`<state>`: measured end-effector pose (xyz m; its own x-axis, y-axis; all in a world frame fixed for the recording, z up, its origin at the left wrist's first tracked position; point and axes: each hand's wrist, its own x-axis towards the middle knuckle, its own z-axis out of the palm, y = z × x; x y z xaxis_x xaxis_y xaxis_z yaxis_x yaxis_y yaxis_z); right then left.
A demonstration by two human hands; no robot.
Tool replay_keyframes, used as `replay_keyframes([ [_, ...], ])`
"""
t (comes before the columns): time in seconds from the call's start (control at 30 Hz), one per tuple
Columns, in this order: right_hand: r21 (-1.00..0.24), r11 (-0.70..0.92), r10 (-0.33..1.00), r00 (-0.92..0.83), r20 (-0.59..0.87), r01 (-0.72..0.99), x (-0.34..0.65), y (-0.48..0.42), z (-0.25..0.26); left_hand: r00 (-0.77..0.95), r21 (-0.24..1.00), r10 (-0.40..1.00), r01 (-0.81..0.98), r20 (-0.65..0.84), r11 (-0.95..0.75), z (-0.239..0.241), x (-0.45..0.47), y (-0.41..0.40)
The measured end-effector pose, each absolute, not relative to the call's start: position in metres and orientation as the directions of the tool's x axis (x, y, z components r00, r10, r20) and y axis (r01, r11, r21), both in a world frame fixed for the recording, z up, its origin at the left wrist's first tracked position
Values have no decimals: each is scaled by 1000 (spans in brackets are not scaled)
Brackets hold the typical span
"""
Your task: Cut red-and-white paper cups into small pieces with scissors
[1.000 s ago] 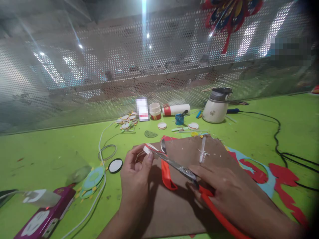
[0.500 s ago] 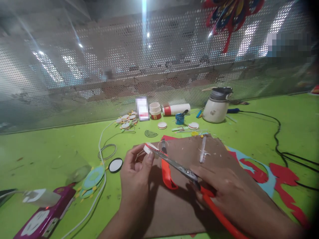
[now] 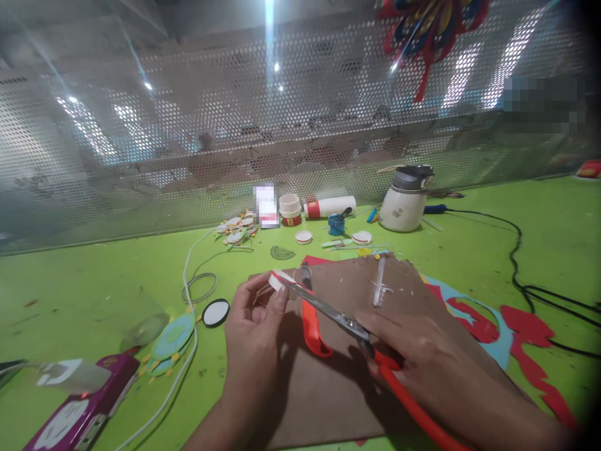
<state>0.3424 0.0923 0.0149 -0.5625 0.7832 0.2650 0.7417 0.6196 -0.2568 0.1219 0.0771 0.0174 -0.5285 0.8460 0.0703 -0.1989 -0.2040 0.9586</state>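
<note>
My left hand (image 3: 256, 322) is closed on a small white paper ring (image 3: 277, 280) with a red rim, which looks like a slice of a paper cup. My right hand (image 3: 413, 351) grips a pair of scissors (image 3: 328, 310) with orange-red handles. Their blades point left, and the tips meet the ring's edge; whether they are cutting into it I cannot tell. Below both hands lies a brown cardboard sheet (image 3: 328, 401). On it, between the hands, rests an orange strap-like loop (image 3: 312, 329), partly behind the blades. A clear slim tube (image 3: 379, 282) lies farther right.
A white pot (image 3: 401, 210), a blue paint jar (image 3: 336, 224) and stacked paper cups (image 3: 290, 210) stand behind. Red and blue paper scraps (image 3: 526, 326) lie right of the cardboard. To the left are a purple power strip (image 3: 94, 401), a white cable (image 3: 188, 357) and a round black-rimmed disc (image 3: 216, 312).
The view has shifted slightly, so the table things sit a little farther left. Both hands keep nearly the same pose, with the scissors still at the paper ring.
</note>
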Motion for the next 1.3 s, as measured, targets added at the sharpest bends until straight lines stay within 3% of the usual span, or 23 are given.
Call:
replay_keyframes([
  [0.5, -253, 637, 770, -584, 256, 729, 344, 94, 14, -518, 962, 853, -199, 59, -188, 12, 119, 79],
  [0.73, -257, 638, 769, -579, 272, 726, 343, 96, 14, -394, 870, 919, -449, 10, -202, 10, 111, 84],
  [0.87, -279, 638, 769, -575, 281, 718, 343, 98, 10, -326, 844, 945, -503, 12, -184, 12, 107, 89],
  [1.1, -330, 587, 805, -577, 138, 739, 336, 101, 12, -331, 845, 944, -501, 15, -189, 13, 108, 90],
  [1.3, -314, 587, 806, -574, 142, 746, 338, 100, 15, -344, 852, 939, -492, 1, -181, 16, 112, 88],
])
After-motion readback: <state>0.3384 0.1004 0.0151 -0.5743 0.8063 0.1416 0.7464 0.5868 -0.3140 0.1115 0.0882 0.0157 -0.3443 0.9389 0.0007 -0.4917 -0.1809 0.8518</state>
